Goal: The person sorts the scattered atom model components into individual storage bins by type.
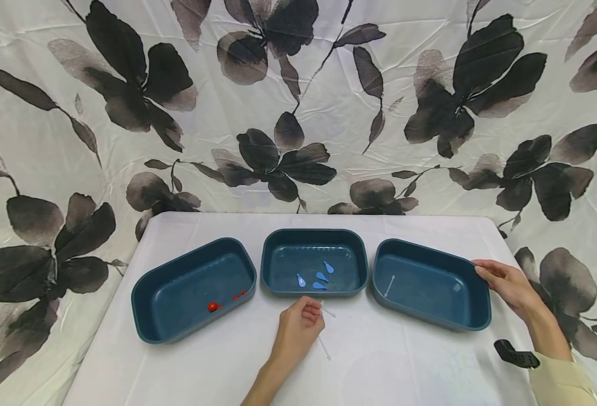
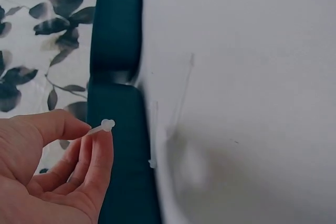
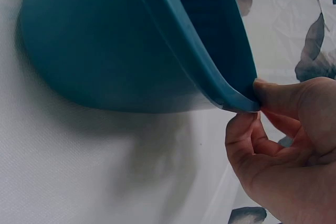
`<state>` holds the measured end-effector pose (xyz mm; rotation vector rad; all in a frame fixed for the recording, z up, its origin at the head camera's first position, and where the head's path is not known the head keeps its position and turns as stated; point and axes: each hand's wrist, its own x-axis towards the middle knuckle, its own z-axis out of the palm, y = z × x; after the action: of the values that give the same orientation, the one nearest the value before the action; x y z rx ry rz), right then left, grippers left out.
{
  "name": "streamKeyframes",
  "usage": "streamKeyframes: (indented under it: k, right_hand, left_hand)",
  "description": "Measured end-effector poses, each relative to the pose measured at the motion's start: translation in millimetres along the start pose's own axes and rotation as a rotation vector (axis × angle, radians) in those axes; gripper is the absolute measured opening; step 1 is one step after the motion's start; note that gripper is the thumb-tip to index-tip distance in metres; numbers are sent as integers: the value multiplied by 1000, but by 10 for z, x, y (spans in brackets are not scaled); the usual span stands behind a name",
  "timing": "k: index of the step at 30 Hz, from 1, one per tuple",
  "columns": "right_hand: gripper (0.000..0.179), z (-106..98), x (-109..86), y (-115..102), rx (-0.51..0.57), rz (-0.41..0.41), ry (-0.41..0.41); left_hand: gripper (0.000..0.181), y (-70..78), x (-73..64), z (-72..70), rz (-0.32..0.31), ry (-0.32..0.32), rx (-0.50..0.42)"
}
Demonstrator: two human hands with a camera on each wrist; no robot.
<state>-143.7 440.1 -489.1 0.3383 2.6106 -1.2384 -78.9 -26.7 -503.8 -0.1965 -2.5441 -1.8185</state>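
Note:
My left hand [image 1: 300, 327] pinches a small white plastic stick with a knobbed end [image 2: 107, 125] between thumb and fingertips, in front of the middle blue bin [image 1: 314, 234]. Two more thin white sticks lie on the table by this hand: one close to the bin [image 2: 153, 135], the other farther out [image 2: 181, 95]. At the far right, my right hand [image 1: 506, 286] grips the rim of the right blue bin [image 3: 194, 59], thumb on top and fingers beneath. One white stick [image 1: 389, 286] lies inside that bin.
Several blue drop-shaped pieces [image 1: 321, 276] lie in the middle bin. The left blue bin [image 1: 176, 265] holds a red ball-ended piece [image 1: 213, 307] and other small red bits near its front wall. Behind the white table [image 1: 379, 366] hangs a floral cloth [image 1: 328, 113].

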Motion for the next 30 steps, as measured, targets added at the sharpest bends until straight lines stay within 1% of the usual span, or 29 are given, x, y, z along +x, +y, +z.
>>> streamKeyframes:
  k: [9,18,22,30]
  right_hand:
    - [61,3,-7,8,-4,-6,-1]
    - [61,-1,-13,4,-15,-14,-2]
    - [61,1,-12,12,-23,-16,2]
    - [65,16,-13,25,8,-7,3]
  left_hand:
    - [13,130,105,80,12,-28,-37]
    - [13,267,242,173,10,-70,-56]
    - [11,323,304,217,14,-77,-61]
    - [11,408,421,311,8,-96,-83]
